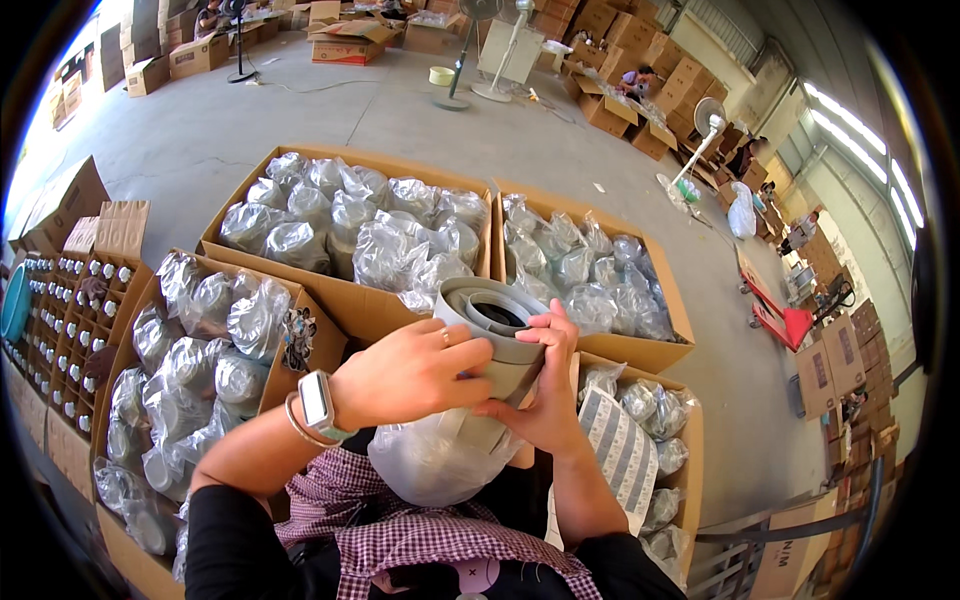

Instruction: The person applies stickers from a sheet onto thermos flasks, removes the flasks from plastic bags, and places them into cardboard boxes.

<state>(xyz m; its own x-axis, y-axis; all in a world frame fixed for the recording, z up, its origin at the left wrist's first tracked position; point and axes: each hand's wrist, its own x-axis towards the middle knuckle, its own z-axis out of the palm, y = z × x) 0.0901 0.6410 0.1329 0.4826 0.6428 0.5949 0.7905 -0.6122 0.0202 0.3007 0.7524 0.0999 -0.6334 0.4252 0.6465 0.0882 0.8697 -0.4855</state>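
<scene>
A person held a grey tapered cylindrical part (518, 374) in front of the chest, its round, ringed open end facing up and showing a dark hollow. A clear plastic bag (432, 466) lay about its lower end. The fingers of the right hand (552, 385) were clamped on the part, the thumb across the near side and the fingertips up at the rim. The left hand (412, 372) had its fingers bent against the part's left side; its thumb was hidden, so whether they were closed on it could not be told. A watch (317, 400) and a bracelet (297, 420) circled the left wrist, and a checked apron (425, 553) showed below the bag.

Open cardboard boxes stood around the part: a wide box (485, 235) beyond it, another box (665, 352) beyond and to the right, a left box (318, 340) and a right box (692, 500). All held bagged pieces, and a striped sheet (620, 445) lay at the right box's inner side. A divided carton (105, 340) of white-topped items stood at far left.
</scene>
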